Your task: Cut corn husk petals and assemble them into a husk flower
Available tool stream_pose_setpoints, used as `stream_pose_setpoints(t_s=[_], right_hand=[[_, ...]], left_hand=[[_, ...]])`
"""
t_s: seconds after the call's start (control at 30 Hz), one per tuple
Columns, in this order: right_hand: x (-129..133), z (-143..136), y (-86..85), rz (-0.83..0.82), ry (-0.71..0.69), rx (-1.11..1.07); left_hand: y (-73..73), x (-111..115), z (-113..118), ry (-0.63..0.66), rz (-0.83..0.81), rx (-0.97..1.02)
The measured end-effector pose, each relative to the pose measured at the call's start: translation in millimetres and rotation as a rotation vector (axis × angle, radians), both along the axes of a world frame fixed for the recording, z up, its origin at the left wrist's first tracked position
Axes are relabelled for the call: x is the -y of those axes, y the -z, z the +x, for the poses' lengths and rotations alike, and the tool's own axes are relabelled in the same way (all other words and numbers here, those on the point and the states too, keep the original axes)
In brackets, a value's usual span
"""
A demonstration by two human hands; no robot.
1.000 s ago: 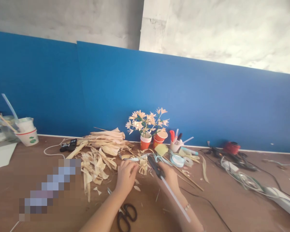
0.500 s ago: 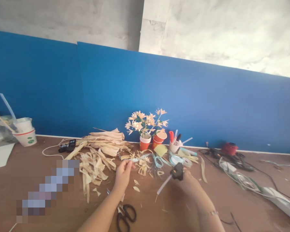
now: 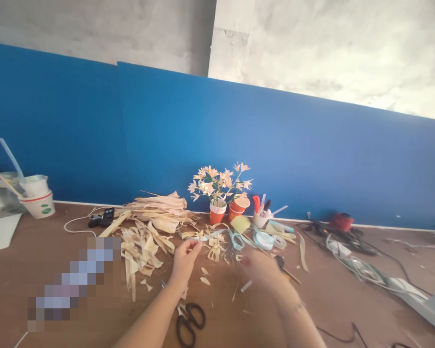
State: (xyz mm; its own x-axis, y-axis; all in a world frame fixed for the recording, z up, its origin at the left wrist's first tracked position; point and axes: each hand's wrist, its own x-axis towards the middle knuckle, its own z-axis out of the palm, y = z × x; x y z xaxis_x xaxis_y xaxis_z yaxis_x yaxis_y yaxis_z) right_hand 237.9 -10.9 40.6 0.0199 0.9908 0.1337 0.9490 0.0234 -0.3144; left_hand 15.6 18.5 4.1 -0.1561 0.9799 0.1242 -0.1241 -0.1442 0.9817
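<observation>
My left hand (image 3: 186, 258) is closed in a pinch. A small pale husk piece (image 3: 200, 235) shows at its fingertips, partly hidden by them. My right hand (image 3: 259, 270) is smeared by motion, so its fingers are unclear. Beside and partly behind it on the table is a black glue gun (image 3: 280, 263), with a clear glue stick (image 3: 246, 286) showing on the hand's other side. Loose husk petals (image 3: 205, 280) lie between my hands. Black-handled scissors (image 3: 190, 321) rest near my left forearm.
Dried husks (image 3: 155, 212) are heaped at left. Pale flowers (image 3: 221, 181) stand in orange paper cups (image 3: 216, 215) by the blue partition (image 3: 275, 135). Blue ribbon (image 3: 264, 239) and a pen cup (image 3: 260, 220) sit nearby. Cables (image 3: 362, 270) and a power strip (image 3: 416, 299) lie at right.
My right hand has moved left and inward, away from the glue gun it was at, which is now lower on the table. My left hand stays nearly still in its pinch.
</observation>
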Motion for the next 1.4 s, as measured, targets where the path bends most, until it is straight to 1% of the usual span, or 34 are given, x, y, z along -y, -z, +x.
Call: stream_pose_setpoints(t_s=[0.07, 0.1, 0.13, 0.17, 0.23, 0.33, 0.4, 0.47, 0.53, 0.67, 0.73, 0.8, 0.9, 1.1, 1.4], right_hand=[[-6.8, -43.6, -0.3, -0.068, -0.259, -0.115], [-10.0, -60.9, 1.9, -0.071, -0.348, -0.153], [-13.0, -74.2, 5.2, -0.08, -0.417, -0.168], [-15.5, -83.2, 9.2, -0.095, -0.459, -0.168], [-18.9, -90.4, 17.4, -0.095, -0.49, -0.165], [-19.5, -87.0, 25.2, -0.101, -0.488, -0.176], [-18.2, -84.1, 27.2, -0.111, -0.486, -0.195], [-17.3, -83.2, 28.2, -0.082, -0.492, -0.256], [-17.8, -83.7, 29.1, 0.015, -0.457, -0.389], [-20.7, -84.1, 30.4, 0.247, -0.26, -0.733], [-21.0, -84.0, 30.1, 0.305, -0.216, -0.852], [-20.3, -84.4, 29.3, 0.337, -0.208, -0.917], [-18.3, -85.7, 28.2, 0.372, -0.194, -0.932], [-15.5, -88.1, 26.5, 0.408, -0.196, -0.849], [-14.8, -89.9, 24.0, 0.428, -0.182, -0.82]], left_hand=[[-2.6, 1.5, -0.3, 0.011, -0.02, 0.029], [-3.8, 2.2, -0.5, 0.016, -0.03, 0.038], [-4.8, 2.8, -0.8, 0.019, -0.037, 0.043], [-5.6, 3.4, -1.0, 0.019, -0.041, 0.045], [-6.3, 3.9, -1.3, 0.017, -0.037, 0.048], [-5.3, 3.0, -1.3, 0.027, -0.018, 0.058], [-3.6, 1.6, -1.3, 0.045, -0.005, 0.071], [-1.7, 0.3, -1.3, 0.07, -0.006, 0.081], [-0.5, 0.0, -1.6, 0.097, -0.022, 0.08], [-1.1, 2.2, -2.2, 0.156, -0.051, 0.05], [-1.8, 3.7, -2.2, 0.179, -0.055, 0.03], [-2.1, 4.3, -2.0, 0.192, -0.054, 0.008], [-1.2, 3.7, -1.5, 0.213, -0.051, -0.01], [0.6, 1.4, -0.1, 0.237, -0.057, 0.013], [0.4, 2.5, -0.3, 0.24, -0.049, 0.014]])
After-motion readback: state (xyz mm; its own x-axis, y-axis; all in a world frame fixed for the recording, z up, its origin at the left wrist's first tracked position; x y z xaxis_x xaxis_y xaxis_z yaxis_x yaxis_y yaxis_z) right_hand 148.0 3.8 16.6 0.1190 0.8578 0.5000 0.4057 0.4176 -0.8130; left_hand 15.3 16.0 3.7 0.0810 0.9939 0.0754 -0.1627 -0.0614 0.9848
